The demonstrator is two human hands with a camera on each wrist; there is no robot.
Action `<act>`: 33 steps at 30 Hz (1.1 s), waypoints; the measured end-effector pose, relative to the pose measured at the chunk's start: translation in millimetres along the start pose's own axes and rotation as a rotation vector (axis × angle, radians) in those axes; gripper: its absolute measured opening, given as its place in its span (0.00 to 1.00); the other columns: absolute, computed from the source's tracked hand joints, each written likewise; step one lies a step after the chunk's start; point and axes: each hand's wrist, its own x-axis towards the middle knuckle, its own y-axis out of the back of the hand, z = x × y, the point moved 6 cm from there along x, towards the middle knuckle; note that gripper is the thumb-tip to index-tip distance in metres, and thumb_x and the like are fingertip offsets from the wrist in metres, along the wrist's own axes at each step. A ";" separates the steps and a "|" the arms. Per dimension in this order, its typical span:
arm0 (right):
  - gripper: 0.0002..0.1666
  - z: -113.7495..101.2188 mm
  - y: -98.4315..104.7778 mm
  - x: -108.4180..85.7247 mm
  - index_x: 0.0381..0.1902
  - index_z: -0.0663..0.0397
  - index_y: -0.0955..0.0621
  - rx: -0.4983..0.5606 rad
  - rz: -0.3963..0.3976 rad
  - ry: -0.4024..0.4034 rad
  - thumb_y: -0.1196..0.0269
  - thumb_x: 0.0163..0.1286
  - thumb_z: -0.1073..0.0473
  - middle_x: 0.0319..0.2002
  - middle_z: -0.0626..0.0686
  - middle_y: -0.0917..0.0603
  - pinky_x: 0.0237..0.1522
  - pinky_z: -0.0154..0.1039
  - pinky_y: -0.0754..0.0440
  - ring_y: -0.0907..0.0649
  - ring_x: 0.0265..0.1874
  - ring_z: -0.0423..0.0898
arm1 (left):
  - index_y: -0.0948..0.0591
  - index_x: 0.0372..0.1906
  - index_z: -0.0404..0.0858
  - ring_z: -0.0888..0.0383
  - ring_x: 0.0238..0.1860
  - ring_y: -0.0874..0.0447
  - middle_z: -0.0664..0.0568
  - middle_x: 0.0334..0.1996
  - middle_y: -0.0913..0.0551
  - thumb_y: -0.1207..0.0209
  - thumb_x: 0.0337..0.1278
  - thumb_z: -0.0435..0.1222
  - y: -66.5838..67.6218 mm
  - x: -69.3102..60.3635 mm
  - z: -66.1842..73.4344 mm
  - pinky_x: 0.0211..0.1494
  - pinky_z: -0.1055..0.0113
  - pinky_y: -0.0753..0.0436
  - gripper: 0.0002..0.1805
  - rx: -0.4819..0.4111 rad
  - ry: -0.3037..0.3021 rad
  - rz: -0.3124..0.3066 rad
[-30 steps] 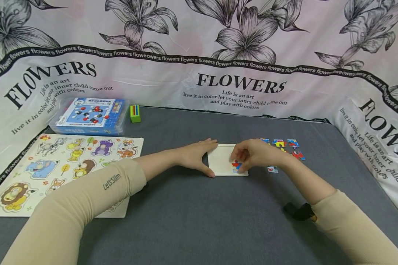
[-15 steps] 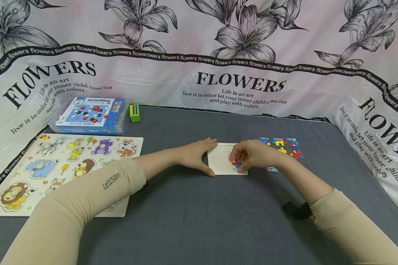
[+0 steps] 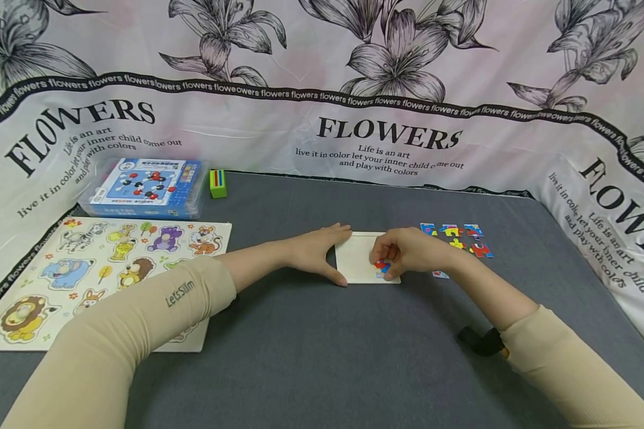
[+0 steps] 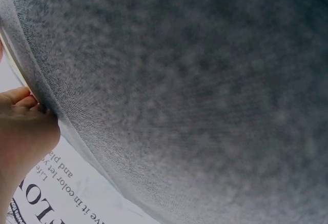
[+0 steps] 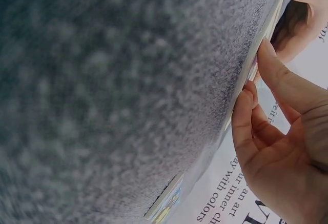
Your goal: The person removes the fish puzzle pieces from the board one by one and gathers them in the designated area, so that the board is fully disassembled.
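Note:
A small cream puzzle tray (image 3: 355, 259) lies flat on the grey cloth between the hands. My left hand (image 3: 316, 253) steadies its left side, thumb at the near corner and fairly straight fingers at the far one. My right hand (image 3: 410, 253) is over the tray's right part, its curled fingers and thumb pinching a red and blue puzzle piece (image 3: 382, 267) near the near right corner. The fingers partly hide that piece. In the right wrist view, the thumb and fingertips of the right hand (image 5: 287, 147) meet at the tray's edge.
Several loose puzzle pieces (image 3: 455, 243) lie right of the tray, partly behind the right hand. At left are a large animal puzzle board (image 3: 104, 253), a blue and white boxed set (image 3: 145, 187) and a green striped block (image 3: 217, 184). A flower-print cloth (image 3: 279, 131) hangs behind.
The right fingers have shifted very slightly over the puzzle piece, covering a bit more of it. The left hand and the tray stay in place.

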 end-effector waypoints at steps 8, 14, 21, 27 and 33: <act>0.18 0.4 -1.0 1.0 0.36 0.46 0.18 0.016 -0.008 -0.015 0.23 0.49 0.66 0.34 0.50 0.18 0.35 0.34 0.18 0.21 0.33 0.44 | 0.50 0.79 0.40 0.52 0.83 0.65 0.51 0.82 0.56 0.30 0.49 0.56 0.5 -1.4 1.6 0.84 0.53 0.54 0.59 -0.018 -0.009 -0.002; 0.19 -2.9 0.4 1.1 0.36 0.47 0.20 -0.025 -0.006 -0.012 0.23 0.49 0.64 0.32 0.49 0.18 0.34 0.36 0.19 0.21 0.32 0.44 | 0.50 0.79 0.40 0.53 0.83 0.65 0.51 0.82 0.56 0.31 0.50 0.56 1.1 -2.2 1.9 0.84 0.53 0.54 0.59 -0.014 -0.001 -0.005; 0.19 -5.8 1.0 1.1 0.34 0.49 0.21 -0.027 -0.005 -0.014 0.24 0.49 0.67 0.30 0.49 0.19 0.33 0.35 0.20 0.21 0.30 0.44 | 0.50 0.79 0.40 0.53 0.83 0.65 0.51 0.82 0.56 0.31 0.50 0.57 1.2 -2.4 1.7 0.84 0.54 0.54 0.59 -0.011 0.002 -0.007; 0.14 -0.9 2.4 0.1 0.36 0.48 0.19 0.022 -0.029 -0.009 0.29 0.56 0.69 0.31 0.48 0.18 0.34 0.35 0.20 0.20 0.32 0.44 | 0.50 0.79 0.40 0.53 0.83 0.65 0.52 0.82 0.56 0.31 0.50 0.57 1.0 -2.5 1.6 0.84 0.54 0.54 0.59 -0.008 0.003 -0.006; 0.10 2.9 12.3 -8.4 0.37 0.46 0.18 0.054 -0.024 -0.015 0.33 0.61 0.67 0.32 0.48 0.17 0.35 0.34 0.19 0.19 0.32 0.44 | 0.50 0.79 0.41 0.53 0.83 0.65 0.52 0.82 0.56 0.31 0.49 0.57 0.9 -2.0 1.6 0.84 0.54 0.54 0.59 -0.001 -0.004 -0.002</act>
